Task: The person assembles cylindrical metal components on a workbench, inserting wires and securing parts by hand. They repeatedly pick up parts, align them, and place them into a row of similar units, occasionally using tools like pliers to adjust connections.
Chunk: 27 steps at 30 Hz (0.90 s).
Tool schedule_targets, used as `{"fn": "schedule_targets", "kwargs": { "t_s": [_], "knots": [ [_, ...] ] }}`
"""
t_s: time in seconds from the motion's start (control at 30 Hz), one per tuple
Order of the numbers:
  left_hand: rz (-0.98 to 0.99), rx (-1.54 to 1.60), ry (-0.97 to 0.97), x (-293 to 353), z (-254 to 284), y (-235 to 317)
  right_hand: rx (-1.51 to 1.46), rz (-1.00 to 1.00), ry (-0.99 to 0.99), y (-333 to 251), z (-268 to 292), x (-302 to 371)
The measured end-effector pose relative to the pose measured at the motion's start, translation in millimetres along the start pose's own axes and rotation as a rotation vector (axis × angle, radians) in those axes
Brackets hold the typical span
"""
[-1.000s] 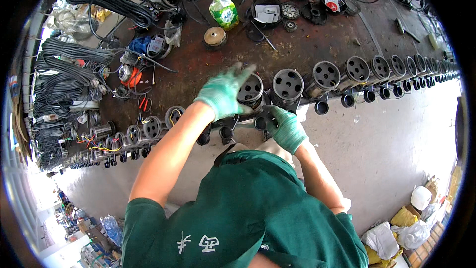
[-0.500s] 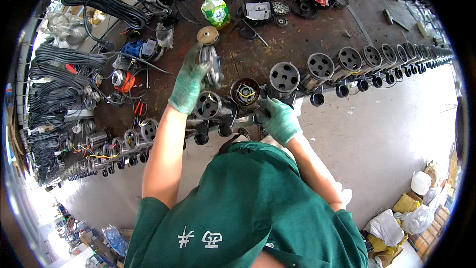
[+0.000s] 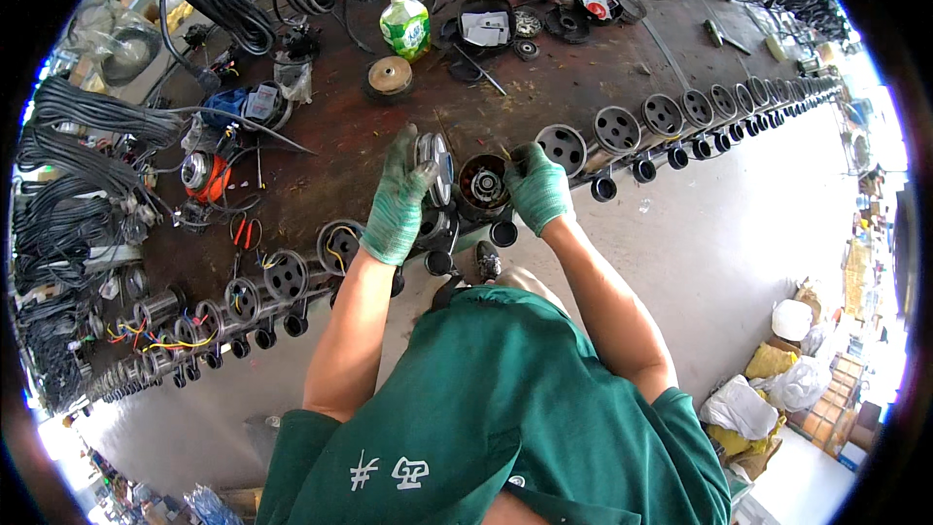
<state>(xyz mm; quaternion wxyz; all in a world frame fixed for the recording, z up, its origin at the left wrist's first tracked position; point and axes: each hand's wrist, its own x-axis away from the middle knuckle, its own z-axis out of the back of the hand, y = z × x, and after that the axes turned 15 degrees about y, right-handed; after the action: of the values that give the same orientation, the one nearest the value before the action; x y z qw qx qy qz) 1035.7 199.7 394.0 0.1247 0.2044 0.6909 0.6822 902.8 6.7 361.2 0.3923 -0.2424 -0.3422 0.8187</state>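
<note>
My left hand [image 3: 397, 209], in a green glove with dark fingertips, grips a round metal disc [image 3: 437, 165] held on edge. Just right of the disc an open cylindrical housing [image 3: 470, 202] stands at the bench's front edge, with a ring-shaped part and wires inside. At that housing's right rim is my right hand [image 3: 539, 190], gloved alike, its fingers drawn together. A small yellow bit shows by the fingertips, but what they pinch I cannot make out. Beyond the left hand a brass-coloured disc [image 3: 390, 77] lies on the bench.
Black housings with holed tops [image 3: 616, 129] line the bench's front edge on both sides. A green-labelled bottle [image 3: 405, 25], a black tray [image 3: 485, 23] and a screwdriver [image 3: 482, 71] lie farther back. Coiled black cables [image 3: 87, 117] and red-handled pliers [image 3: 245, 230] are at left.
My left hand has brought the metal disc nearer the open housing. My right hand has risen from below the housing to its right rim. The whole view has shifted a little.
</note>
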Motion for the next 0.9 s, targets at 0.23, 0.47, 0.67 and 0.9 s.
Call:
{"fn": "schedule_targets", "kwargs": {
  "t_s": [0.23, 0.47, 0.67, 0.9],
  "knots": [
    [-0.081, 0.06, -0.089, -19, 2, -25, 0.033, 0.025, -0.106, -11, 5, 32],
    [0.004, -0.002, -0.18, -29, 3, -8, 0.295, 0.185, -0.09, -21, -13, 52],
    [0.232, 0.075, -0.221, -35, 2, 2, 0.355, 0.258, -0.132, -21, -19, 45],
    [0.474, 0.148, -0.122, -35, -6, 10, 0.321, 0.312, -0.244, -8, -33, 37]
  ]
}}
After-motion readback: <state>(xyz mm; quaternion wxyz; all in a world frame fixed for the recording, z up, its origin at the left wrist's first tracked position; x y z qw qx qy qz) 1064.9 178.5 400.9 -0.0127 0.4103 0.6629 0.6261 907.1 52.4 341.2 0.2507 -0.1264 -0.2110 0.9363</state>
